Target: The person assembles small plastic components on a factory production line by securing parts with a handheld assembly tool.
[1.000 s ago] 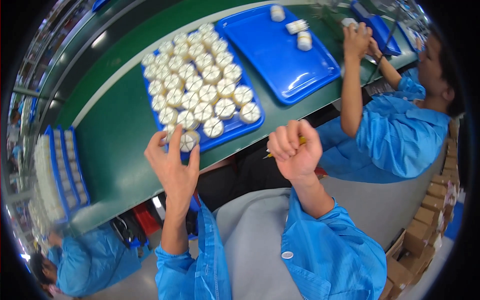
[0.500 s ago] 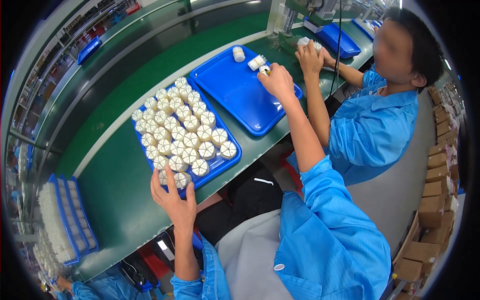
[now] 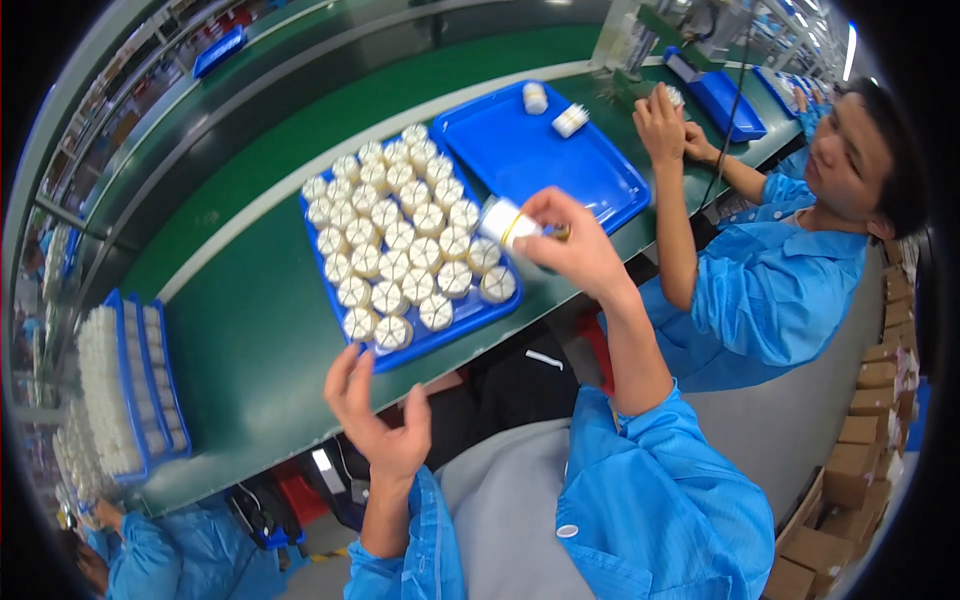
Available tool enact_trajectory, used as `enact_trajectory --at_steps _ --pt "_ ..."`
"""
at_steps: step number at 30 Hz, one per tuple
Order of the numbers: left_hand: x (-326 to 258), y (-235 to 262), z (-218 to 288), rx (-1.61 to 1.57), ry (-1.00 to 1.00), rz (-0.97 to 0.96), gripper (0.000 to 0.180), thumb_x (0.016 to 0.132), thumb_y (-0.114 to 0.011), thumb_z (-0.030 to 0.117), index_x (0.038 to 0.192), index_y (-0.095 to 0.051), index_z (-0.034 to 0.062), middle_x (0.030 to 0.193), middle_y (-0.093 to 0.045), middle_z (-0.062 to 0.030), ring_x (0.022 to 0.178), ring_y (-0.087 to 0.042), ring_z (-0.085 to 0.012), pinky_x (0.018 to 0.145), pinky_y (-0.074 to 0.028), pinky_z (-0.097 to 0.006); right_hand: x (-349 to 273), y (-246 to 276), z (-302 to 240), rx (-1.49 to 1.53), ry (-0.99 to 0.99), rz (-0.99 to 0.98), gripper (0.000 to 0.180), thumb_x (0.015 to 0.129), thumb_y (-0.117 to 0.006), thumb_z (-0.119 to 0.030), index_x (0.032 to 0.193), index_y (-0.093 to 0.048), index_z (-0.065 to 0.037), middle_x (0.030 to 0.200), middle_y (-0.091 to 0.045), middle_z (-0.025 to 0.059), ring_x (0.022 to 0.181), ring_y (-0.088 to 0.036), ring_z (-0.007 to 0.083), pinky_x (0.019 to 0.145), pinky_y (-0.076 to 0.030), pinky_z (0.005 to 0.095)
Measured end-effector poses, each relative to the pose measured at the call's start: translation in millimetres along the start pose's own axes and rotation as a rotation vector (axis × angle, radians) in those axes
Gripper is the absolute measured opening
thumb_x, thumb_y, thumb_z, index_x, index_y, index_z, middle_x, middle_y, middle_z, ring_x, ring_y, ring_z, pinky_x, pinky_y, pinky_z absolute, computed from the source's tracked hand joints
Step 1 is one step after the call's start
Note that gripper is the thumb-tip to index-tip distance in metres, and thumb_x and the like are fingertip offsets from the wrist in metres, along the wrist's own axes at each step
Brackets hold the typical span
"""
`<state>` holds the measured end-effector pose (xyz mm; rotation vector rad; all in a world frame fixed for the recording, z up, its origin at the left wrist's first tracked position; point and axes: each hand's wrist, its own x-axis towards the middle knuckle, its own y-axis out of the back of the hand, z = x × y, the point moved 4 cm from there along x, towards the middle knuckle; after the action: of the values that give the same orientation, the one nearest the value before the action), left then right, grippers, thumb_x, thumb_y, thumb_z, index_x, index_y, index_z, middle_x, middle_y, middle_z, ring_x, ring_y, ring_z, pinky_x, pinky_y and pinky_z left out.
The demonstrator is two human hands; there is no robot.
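Pinched in my right hand [image 3: 578, 248] is a white cylindrical bundle [image 3: 502, 220] with a yellow band around it, tilted and blurred by motion. It is held above the gap between two blue trays. My left hand [image 3: 385, 425] is open, fingers spread, just off the near edge of the left tray [image 3: 455, 325]. Rows of upright white round bundles [image 3: 400, 236], their tops marked with star-like lines, fill most of that tray. On the right tray [image 3: 550, 165] lie two more banded white bundles, one [image 3: 535, 97] at the far edge and another [image 3: 571, 121] nearby.
Both trays rest on a green worktable [image 3: 230, 300]. Stacked blue trays of white pieces [image 3: 135, 390] stand at the left. To the right, a co-worker [image 3: 770, 290] handles a white piece beside a machine [image 3: 690, 40]. Cardboard boxes [image 3: 850, 460] line the floor at far right.
My right hand has lifted a bundle from the right tray and brought it nearer and leftward. My left hand has drawn back from the bundles. The view has shifted.
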<state>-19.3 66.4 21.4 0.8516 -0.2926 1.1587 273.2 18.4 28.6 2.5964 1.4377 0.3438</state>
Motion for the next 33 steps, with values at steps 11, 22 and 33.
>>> enact_trajectory --at_steps 11,22,33 --pt "-1.4 -45.3 3.6 -0.369 0.276 -0.273 0.053 0.075 -0.074 -0.001 0.124 -0.054 -0.0016 0.11 -0.064 -0.0145 0.098 -0.064 -0.0253 0.085 -0.051 -0.034 -70.9 -62.9 -3.5 0.394 -0.118 -0.221 0.032 0.093 -0.058 -0.028 0.102 -0.064 0.002 0.069 -0.061 0.0044 0.061 -0.053 0.0054 0.052 -0.035 0.0194" --pt "-27.5 -48.2 1.7 -0.841 0.741 -0.295 0.045 0.086 -0.068 0.004 0.126 -0.049 -0.0037 0.111 -0.064 -0.0117 0.097 -0.063 -0.0154 0.084 -0.052 -0.029 -98.0 -69.8 9.2 0.534 -0.21 -0.236 0.023 0.094 -0.058 -0.02 0.085 -0.063 0.001 0.066 -0.056 0.0005 0.058 -0.049 0.0046 0.052 -0.036 0.0216" --pt "-30.1 -49.7 9.6 -1.175 0.807 -0.402 0.049 0.093 -0.061 0.026 0.127 -0.044 -0.0041 0.109 -0.064 -0.0196 0.089 -0.067 -0.0213 0.078 -0.055 -0.032 -104.3 -74.7 16.5 0.566 -0.187 -0.22 0.024 0.096 -0.057 -0.018 0.079 -0.058 -0.001 0.066 -0.054 0.0004 0.057 -0.046 0.005 0.052 -0.035 0.0223"
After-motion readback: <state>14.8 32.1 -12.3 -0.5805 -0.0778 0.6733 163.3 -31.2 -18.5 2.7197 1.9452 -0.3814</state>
